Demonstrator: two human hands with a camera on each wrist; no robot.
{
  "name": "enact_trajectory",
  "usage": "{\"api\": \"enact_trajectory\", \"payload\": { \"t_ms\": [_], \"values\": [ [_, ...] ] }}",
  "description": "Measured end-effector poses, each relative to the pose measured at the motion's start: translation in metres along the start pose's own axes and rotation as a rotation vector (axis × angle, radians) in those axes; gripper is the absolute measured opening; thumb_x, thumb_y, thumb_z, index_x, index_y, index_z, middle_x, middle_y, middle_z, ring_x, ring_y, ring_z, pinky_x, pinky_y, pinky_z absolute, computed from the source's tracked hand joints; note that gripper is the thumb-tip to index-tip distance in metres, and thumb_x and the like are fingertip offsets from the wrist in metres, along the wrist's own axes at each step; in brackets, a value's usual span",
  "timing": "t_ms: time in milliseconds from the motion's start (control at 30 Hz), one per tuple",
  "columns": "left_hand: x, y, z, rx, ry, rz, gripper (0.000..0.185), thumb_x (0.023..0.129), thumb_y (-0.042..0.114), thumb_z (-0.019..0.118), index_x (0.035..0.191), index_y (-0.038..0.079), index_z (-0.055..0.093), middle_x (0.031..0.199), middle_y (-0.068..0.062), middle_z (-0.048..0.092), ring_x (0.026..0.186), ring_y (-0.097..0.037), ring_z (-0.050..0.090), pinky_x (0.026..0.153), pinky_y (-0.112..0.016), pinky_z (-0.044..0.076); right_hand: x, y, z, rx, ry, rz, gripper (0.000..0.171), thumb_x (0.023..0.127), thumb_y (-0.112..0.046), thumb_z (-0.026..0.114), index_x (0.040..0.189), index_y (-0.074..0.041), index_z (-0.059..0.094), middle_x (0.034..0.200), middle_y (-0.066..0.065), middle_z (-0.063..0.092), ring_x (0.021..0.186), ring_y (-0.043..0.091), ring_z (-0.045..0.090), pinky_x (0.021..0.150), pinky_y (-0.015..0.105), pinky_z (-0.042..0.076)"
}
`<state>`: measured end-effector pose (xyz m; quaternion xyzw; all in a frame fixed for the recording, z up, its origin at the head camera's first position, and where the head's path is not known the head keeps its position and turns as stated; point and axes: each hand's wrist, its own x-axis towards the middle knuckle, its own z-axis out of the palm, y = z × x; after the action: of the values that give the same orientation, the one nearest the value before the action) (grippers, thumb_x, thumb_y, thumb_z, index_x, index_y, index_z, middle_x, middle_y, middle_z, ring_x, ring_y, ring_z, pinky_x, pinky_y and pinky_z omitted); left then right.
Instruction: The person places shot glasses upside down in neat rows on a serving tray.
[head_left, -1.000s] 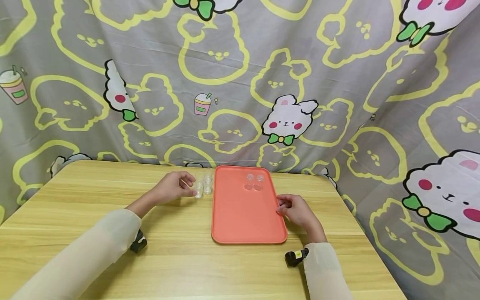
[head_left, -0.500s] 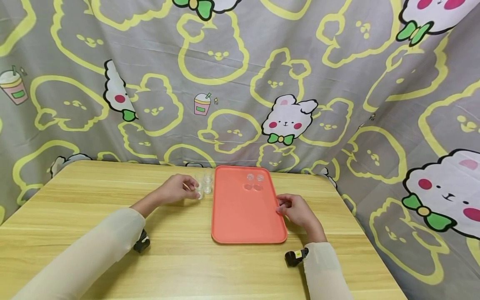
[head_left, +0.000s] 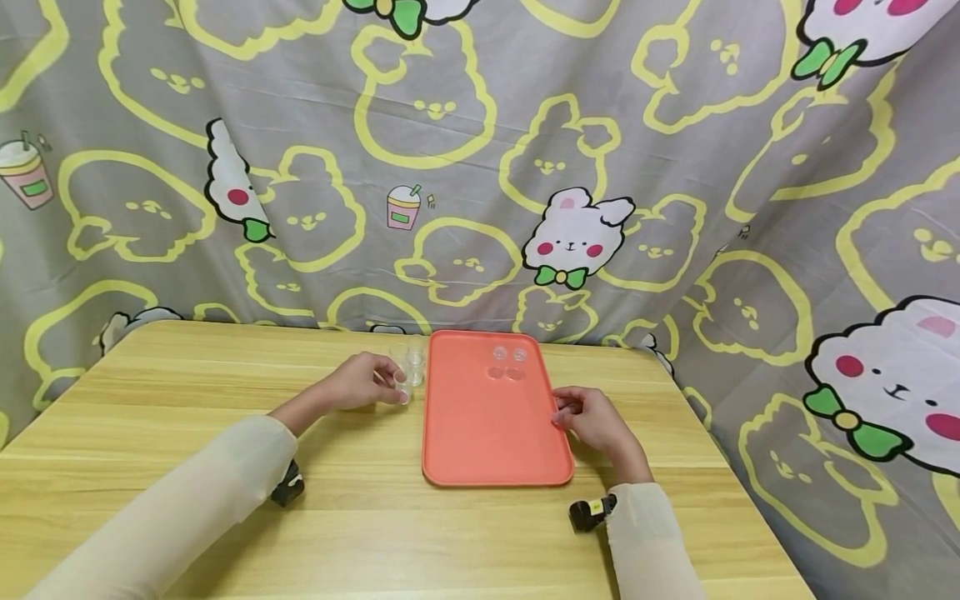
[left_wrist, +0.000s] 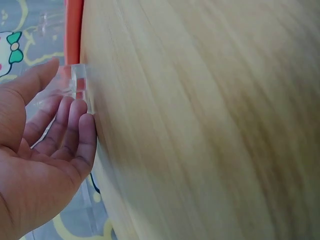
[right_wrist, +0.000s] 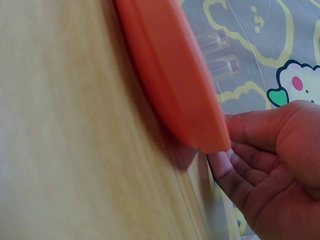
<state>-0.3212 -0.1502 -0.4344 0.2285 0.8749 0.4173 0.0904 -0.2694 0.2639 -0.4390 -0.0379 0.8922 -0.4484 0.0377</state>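
My left hand [head_left: 369, 382] pinches a small clear shot glass [head_left: 403, 389] between thumb and fingertips, just left of the orange-red tray [head_left: 495, 437]. In the left wrist view, that glass [left_wrist: 79, 80] shows between the raised thumb and the curled fingers [left_wrist: 86, 142]. Right behind it, more clear glasses [head_left: 416, 367] stand by the tray's left rim. On the tray's far right part are two clear glasses [head_left: 510, 363]. My right hand [head_left: 596, 421] grips the right rim of the tray, thumb on top and fingers underneath, as the right wrist view shows along the tray edge [right_wrist: 175, 75].
The wooden table [head_left: 360, 533] extends to both sides and in front of the tray. A grey curtain [head_left: 465, 108] with cartoon animals hangs at the far table edge and on the right. A small black device [head_left: 588, 514] sits at my right wrist.
My left hand has closed in on the front glass and shifted it slightly right and nearer, away from the other glasses. The right hand and the tray have not moved.
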Motion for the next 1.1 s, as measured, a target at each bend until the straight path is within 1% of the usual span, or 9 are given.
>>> {"api": "enact_trajectory", "payload": {
  "t_ms": [167,367,700,867,933,1100],
  "values": [
    [0.001,0.003,0.002,-0.007,-0.039,0.008,0.033,0.087,0.019,0.084,0.111,0.001,0.071,0.101,-0.006,0.07,0.092,-0.019,0.067,0.079,-0.034,0.055,0.0,-0.001,0.0,0.0,-0.001,0.001,0.041,0.091,0.01,0.066,0.132,0.008,0.062,0.107,0.015,0.068,0.09,0.021,0.065,0.077,0.032,0.059],
    [0.002,0.004,0.003,-0.005,-0.065,0.022,0.03,0.086,0.017,0.084,0.11,0.002,0.071,0.099,-0.005,0.07,0.092,-0.019,0.067,0.079,-0.033,0.055,0.0,0.0,0.0,-0.003,-0.001,0.007,0.041,0.092,0.01,0.066,0.132,0.008,0.062,0.107,0.015,0.068,0.089,0.021,0.064,0.077,0.032,0.059],
    [-0.001,0.011,0.002,0.005,-0.06,0.059,0.028,0.089,0.019,0.082,0.109,0.002,0.072,0.095,-0.003,0.071,0.092,-0.018,0.067,0.082,-0.035,0.056,0.0,0.0,0.001,0.014,-0.006,0.006,0.041,0.092,0.01,0.065,0.132,0.008,0.062,0.106,0.015,0.068,0.089,0.021,0.064,0.078,0.035,0.06],
    [0.0,0.016,-0.001,-0.02,-0.065,0.065,0.025,0.088,0.02,0.083,0.105,0.004,0.073,0.093,-0.001,0.072,0.092,-0.018,0.069,0.083,-0.035,0.055,0.0,0.001,0.001,0.012,-0.006,0.009,0.041,0.092,0.009,0.066,0.133,0.008,0.061,0.106,0.015,0.068,0.09,0.021,0.064,0.078,0.035,0.059],
    [0.001,0.019,-0.002,-0.031,-0.071,0.084,0.025,0.088,0.02,0.083,0.104,0.004,0.073,0.092,-0.002,0.073,0.09,-0.018,0.069,0.083,-0.035,0.055,0.001,0.001,0.001,0.011,-0.004,0.008,0.041,0.092,0.009,0.066,0.133,0.008,0.062,0.106,0.015,0.068,0.089,0.021,0.064,0.078,0.035,0.059],
    [0.003,0.027,-0.005,-0.046,-0.078,0.093,0.025,0.089,0.02,0.082,0.104,0.003,0.073,0.092,-0.002,0.075,0.089,-0.016,0.07,0.081,-0.033,0.055,0.001,0.003,0.001,0.011,-0.003,0.006,0.041,0.092,0.01,0.066,0.133,0.008,0.062,0.105,0.014,0.069,0.089,0.021,0.064,0.078,0.034,0.059]
  ]
}}
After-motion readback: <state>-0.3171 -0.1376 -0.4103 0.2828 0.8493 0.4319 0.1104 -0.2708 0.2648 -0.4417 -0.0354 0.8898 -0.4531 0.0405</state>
